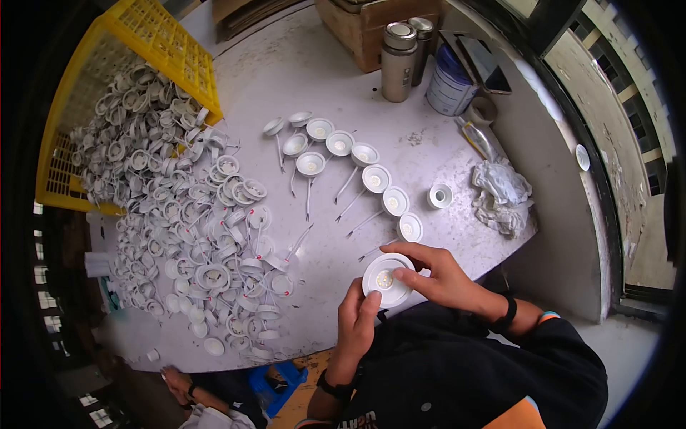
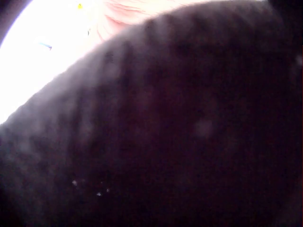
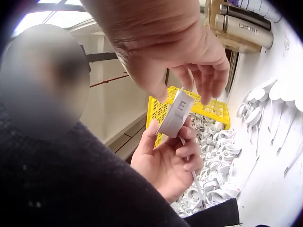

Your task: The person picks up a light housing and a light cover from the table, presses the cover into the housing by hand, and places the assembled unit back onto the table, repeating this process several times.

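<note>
A round white lamp unit [image 1: 388, 280] with small yellow LEDs is held at the table's front edge. My left hand [image 1: 356, 319] pinches its lower left rim, thumb on the front. The thumb of my right hand [image 1: 446, 279] touches the inner face, its fingers at the top rim. In the right wrist view the left hand [image 3: 166, 165] grips the lamp [image 3: 177, 113] from below, its cable hanging down, and the right hand [image 3: 175, 52] is over it with fingers bent. Dark fabric [image 2: 156, 127] covers most of the left wrist view.
Several finished-looking lamps [image 1: 376, 179] with cables stand in a curved row. A big heap of white parts [image 1: 186, 229] spills from a yellow crate [image 1: 153, 36]. A white ring [image 1: 440, 196], plastic bag [image 1: 502, 193], flask [image 1: 399, 64] and tub [image 1: 449, 86] are at the right. Another person's hand [image 1: 179, 382] shows lower left.
</note>
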{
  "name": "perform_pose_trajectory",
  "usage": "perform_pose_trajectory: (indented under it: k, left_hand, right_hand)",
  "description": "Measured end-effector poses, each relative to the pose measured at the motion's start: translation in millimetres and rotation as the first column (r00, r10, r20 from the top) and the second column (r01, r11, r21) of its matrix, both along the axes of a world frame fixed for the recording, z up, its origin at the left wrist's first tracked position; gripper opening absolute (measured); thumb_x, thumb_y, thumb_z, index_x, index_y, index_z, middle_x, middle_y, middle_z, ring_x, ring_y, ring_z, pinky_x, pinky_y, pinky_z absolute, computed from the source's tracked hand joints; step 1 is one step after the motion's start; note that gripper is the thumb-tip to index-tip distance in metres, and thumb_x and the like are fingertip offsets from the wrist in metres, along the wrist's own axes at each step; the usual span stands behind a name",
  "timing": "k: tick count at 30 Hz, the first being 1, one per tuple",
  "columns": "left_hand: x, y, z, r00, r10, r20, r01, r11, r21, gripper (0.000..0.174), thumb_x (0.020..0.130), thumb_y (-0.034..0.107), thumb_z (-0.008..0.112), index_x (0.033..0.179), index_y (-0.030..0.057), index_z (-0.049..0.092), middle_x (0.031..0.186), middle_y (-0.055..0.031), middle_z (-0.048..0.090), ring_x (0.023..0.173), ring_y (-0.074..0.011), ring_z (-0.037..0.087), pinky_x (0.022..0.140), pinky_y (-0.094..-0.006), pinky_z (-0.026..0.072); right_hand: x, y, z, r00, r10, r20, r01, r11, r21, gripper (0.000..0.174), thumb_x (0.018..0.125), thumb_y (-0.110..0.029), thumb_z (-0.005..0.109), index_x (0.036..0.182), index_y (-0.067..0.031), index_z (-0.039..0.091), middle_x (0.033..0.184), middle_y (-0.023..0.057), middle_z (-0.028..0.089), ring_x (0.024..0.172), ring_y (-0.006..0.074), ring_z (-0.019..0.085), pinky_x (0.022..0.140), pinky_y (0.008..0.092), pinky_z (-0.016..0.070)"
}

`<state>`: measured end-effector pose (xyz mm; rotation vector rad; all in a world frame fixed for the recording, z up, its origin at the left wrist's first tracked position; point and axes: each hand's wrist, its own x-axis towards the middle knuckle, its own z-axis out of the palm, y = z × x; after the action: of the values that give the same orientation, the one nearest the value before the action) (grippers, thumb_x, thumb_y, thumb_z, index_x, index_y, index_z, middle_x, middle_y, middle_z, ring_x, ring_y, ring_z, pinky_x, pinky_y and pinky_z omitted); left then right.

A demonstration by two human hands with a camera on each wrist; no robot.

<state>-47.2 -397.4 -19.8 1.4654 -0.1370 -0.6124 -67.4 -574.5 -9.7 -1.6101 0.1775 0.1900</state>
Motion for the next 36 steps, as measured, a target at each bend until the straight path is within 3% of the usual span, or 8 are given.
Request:
perform_pose_trajectory:
  k: [1,5,8,10,17,19,28,36]
  left_hand:
    - [0,0,0,1.0,-0.019,0.014,0.018,0.999,0.041,0.031,0.09,0.025,0.046,0.104,-0.0028,0.051,0.091,-0.0083,0.057,0.082,-0.0113,0.051,0.072,-0.0256,0.0415]
    - [-1,-4,3,0.999,0.017,0.048,-0.021,0.997,0.077,0.029,0.09,0.023,0.046,0.101,-0.0025,0.052,0.085,-0.0086,0.058,0.078,-0.0111,0.051,0.069,-0.0263,0.0419]
    - [-1,-6,2,0.992,0.037,0.124,-0.051,0.993,0.11,0.027,0.089,0.021,0.047,0.1,-0.0023,0.052,0.081,-0.0087,0.059,0.073,-0.0117,0.052,0.065,-0.0272,0.0427]
    - [0,-8,3,0.985,0.027,0.17,-0.061,0.977,0.203,0.024,0.088,0.02,0.048,0.097,-0.0024,0.053,0.076,-0.0104,0.059,0.066,-0.0144,0.054,0.06,-0.0291,0.0435]
    - [6,-12,-4,0.967,0.033,0.253,-0.113,0.944,0.309,0.022,0.087,0.019,0.049,0.09,-0.0021,0.053,0.071,-0.0177,0.059,0.062,-0.0249,0.059,0.057,-0.0342,0.0448]
    - [5,-12,-6,0.968,0.032,0.247,-0.109,0.946,0.305,0.021,0.086,0.019,0.05,0.089,-0.0019,0.053,0.071,-0.018,0.059,0.063,-0.0262,0.059,0.058,-0.0351,0.0449]
    - [9,-13,-1,0.927,-0.08,0.368,-0.091,0.901,0.424,0.019,0.085,0.018,0.051,0.085,-0.0012,0.052,0.071,-0.02,0.059,0.066,-0.0353,0.06,0.058,-0.0388,0.0449]
    - [12,-12,-10,0.964,-0.002,0.265,-0.094,0.933,0.348,0.02,0.085,0.018,0.052,0.086,-0.0016,0.053,0.07,-0.0195,0.059,0.064,-0.0317,0.06,0.058,-0.0367,0.0453]
  right_hand:
    - [0,4,-3,0.998,-0.011,0.061,0.013,0.999,-0.034,0.034,0.083,-0.009,0.055,0.116,-0.0021,0.053,0.088,0.0094,0.061,0.068,0.0104,0.053,0.062,0.0239,0.0439]
    - [-2,10,1,0.998,-0.062,0.01,0.062,0.998,0.021,0.035,0.082,-0.009,0.055,0.116,-0.0029,0.053,0.09,0.0104,0.061,0.067,0.0105,0.052,0.06,0.0246,0.0435]
    - [-3,11,4,0.999,-0.024,-0.027,0.021,0.996,-0.087,0.034,0.085,-0.01,0.053,0.117,-0.0022,0.052,0.097,0.0093,0.061,0.079,0.0107,0.056,0.07,0.0251,0.0466]
    - [-5,16,-2,0.98,-0.1,0.174,0.134,0.972,-0.194,0.037,0.08,-0.009,0.055,0.117,-0.0057,0.052,0.09,0.0127,0.059,0.065,0.0167,0.054,0.056,0.0281,0.044]
    - [-2,21,-6,0.978,-0.084,0.192,0.127,0.966,-0.226,0.033,0.08,-0.009,0.054,0.112,-0.0046,0.053,0.092,0.0135,0.058,0.069,0.0197,0.056,0.06,0.029,0.0454]
    - [1,18,-4,0.989,-0.08,0.125,0.09,0.992,-0.083,0.031,0.08,-0.009,0.054,0.11,-0.0035,0.054,0.092,0.0139,0.059,0.074,0.021,0.058,0.063,0.0282,0.046]
    - [2,18,-17,0.989,-0.099,0.109,0.099,0.995,0.005,0.033,0.081,-0.008,0.056,0.113,-0.003,0.055,0.096,0.01,0.061,0.079,0.0123,0.056,0.068,0.0254,0.0454]
    - [6,12,-13,0.998,-0.053,0.027,0.051,0.998,0.046,0.032,0.083,-0.01,0.055,0.114,-0.0021,0.055,0.09,0.0084,0.061,0.071,0.009,0.053,0.06,0.0233,0.0431]
